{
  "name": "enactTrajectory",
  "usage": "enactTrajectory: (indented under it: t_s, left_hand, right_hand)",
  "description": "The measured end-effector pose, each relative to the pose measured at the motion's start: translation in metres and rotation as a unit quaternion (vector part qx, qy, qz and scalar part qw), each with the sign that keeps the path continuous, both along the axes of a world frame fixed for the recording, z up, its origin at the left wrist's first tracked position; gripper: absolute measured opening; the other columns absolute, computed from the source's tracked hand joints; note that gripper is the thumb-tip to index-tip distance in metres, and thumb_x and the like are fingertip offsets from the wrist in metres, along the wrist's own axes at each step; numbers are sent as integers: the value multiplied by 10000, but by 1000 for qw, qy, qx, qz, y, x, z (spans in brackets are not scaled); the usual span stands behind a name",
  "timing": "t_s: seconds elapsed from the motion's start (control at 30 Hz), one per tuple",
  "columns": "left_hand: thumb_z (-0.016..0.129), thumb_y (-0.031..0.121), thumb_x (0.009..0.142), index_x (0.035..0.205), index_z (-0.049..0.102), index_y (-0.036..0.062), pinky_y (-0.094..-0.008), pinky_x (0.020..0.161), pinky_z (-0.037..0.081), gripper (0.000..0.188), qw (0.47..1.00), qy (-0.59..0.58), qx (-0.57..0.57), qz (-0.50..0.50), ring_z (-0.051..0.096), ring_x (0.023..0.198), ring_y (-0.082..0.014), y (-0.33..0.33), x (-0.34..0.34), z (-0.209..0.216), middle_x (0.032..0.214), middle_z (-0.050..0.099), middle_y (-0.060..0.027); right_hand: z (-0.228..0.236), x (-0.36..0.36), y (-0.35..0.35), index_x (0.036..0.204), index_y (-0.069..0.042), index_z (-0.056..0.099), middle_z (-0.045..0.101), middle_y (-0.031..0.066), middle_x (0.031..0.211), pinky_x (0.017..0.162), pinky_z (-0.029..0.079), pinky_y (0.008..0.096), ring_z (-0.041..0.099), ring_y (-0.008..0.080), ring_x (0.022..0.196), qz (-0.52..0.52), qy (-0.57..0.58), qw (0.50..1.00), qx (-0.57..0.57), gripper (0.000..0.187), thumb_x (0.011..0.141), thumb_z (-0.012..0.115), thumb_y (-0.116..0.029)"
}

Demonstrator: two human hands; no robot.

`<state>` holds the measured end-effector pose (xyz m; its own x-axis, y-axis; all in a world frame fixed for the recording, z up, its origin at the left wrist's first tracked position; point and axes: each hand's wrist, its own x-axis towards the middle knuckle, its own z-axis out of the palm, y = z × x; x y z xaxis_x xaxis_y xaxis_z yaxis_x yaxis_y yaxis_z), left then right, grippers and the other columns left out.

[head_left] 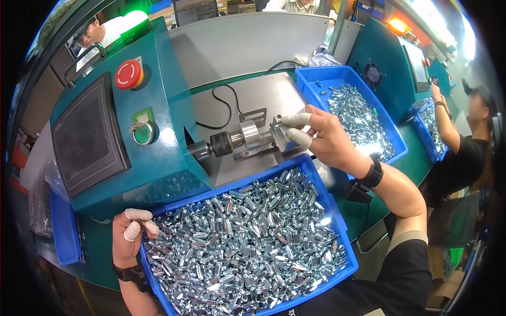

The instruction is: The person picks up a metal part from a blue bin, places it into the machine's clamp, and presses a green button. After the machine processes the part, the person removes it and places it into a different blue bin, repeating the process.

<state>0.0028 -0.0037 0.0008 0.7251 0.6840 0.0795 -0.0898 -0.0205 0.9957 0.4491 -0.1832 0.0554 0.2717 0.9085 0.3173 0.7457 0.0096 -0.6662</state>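
Observation:
My right hand (329, 134) reaches to the metal fixture block (282, 136) on the machine's steel plate. White finger cots cover its thumb and index finger, which are bent in a pinch at the block; whatever lies between them is too small to make out. Facing the block are a silver cylindrical collar (250, 134) and a dark chuck (221, 144) on the machine's spindle. My left hand (129, 237), also in white cots, is curled beside the left rim of a blue bin (337, 231). Its fingertips meet near shiny hexagonal metal nuts (242, 242) heaped in that bin; its hold is unclear.
The green machine (171, 100) carries a dark screen (89, 137), a red stop button (129, 74) and a green button (142, 134). Behind my right hand stands a second blue bin (392, 131) of metal parts. A co-worker (469, 142) works at another machine on the right.

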Motion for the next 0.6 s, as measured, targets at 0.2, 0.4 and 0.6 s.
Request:
enactTrajectory:
  t_s: [0.2,0.4,0.6]
  left_hand:
    - [716,424,940,1096,640,-7,-295,612,531,464,1000,-1,-1,-5,652,671,-184,0,1,2,787,698,-132]
    - [711,419,943,1104,636,-5,-297,612,531,459,1000,0,0,-11,649,667,-188,2,2,2,789,694,-127]
    - [694,414,956,1103,625,-4,-300,601,526,448,1000,-3,4,-2,632,652,-185,0,3,2,788,680,-113]
  right_hand:
    - [-14,4,-7,1341,3,632,706,51,1115,850,534,271,650,115,941,10,258,964,-63,418,974,707,-183]
    - [-11,6,-4,1317,25,644,706,59,1129,906,524,285,645,124,992,50,265,960,-77,411,968,715,-179]
    - [2,23,8,1258,2,696,711,64,1112,899,520,302,641,137,991,110,250,953,-132,359,942,738,-164]
